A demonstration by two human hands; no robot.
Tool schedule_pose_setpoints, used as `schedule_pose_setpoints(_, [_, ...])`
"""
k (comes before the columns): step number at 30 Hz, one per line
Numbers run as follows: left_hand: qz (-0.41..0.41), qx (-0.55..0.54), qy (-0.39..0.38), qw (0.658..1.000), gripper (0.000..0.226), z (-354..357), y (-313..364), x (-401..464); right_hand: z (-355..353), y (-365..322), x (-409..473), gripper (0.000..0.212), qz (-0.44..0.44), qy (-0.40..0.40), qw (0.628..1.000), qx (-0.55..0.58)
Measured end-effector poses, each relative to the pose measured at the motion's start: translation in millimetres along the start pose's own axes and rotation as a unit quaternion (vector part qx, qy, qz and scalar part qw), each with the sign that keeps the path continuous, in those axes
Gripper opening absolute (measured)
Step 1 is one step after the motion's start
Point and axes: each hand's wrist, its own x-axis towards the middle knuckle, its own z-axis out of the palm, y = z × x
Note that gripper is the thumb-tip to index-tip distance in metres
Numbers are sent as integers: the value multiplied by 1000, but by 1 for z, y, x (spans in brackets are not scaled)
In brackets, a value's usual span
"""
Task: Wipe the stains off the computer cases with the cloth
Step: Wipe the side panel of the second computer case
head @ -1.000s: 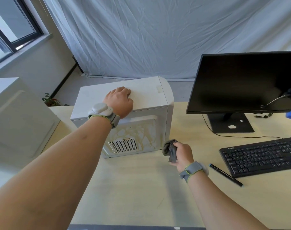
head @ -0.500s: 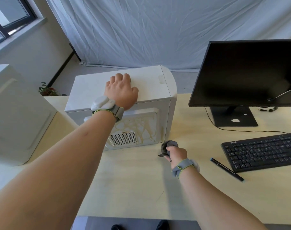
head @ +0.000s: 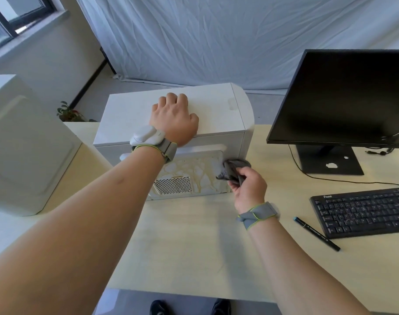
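A white computer case [head: 219, 110] stands on the pale desk. Its near side panel carries yellowish-brown stains [head: 194, 171] above a perforated vent [head: 172, 185]. My left hand [head: 174, 119] rests palm-down on the case's top, fingers relaxed. My right hand [head: 248, 185] grips a bunched grey cloth [head: 233, 169] and holds it against the right end of the stained panel. A second white computer case [head: 23, 144] stands at the far left of the desk.
A black monitor [head: 344, 96] on its stand is at the right, with a black keyboard [head: 364, 212] in front of it. A black pen [head: 316, 234] lies between my right forearm and the keyboard. The desk edge [head: 194, 294] runs just above my shoes.
My right hand has lifted the cloth from desk level up to the right end of the stained panel. My left hand stays on the case's top.
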Motion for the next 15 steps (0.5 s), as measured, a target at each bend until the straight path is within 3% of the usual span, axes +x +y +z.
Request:
schedule_pose_setpoints(2, [0,-1,4,1000,29,0,-1,0,-5,-8,5,7,-24,-19,1000,5])
schedule_pose_setpoints(4, [-1,-4,3,1000,28,0,0,0,-15,-7,27,22,13,4,996,-83])
schedule_pose_setpoints(7, [0,-4,8,1000,27,2,0,0,-34,6,54,8,115,34,961,-249])
schedule_pose_setpoints(10, [1,7,11,1000,26,2,-2,0,-36,19,32,13,163,52,954,-247])
schedule_pose_setpoints(13, [7,14,10,1000,27,2,-1,0,-36,24,28,34,151,23,966,-207])
schedule_pose_setpoints(15, [9,14,10,1000,27,3,-1,0,-25,17,25,30,114,14,980,-163])
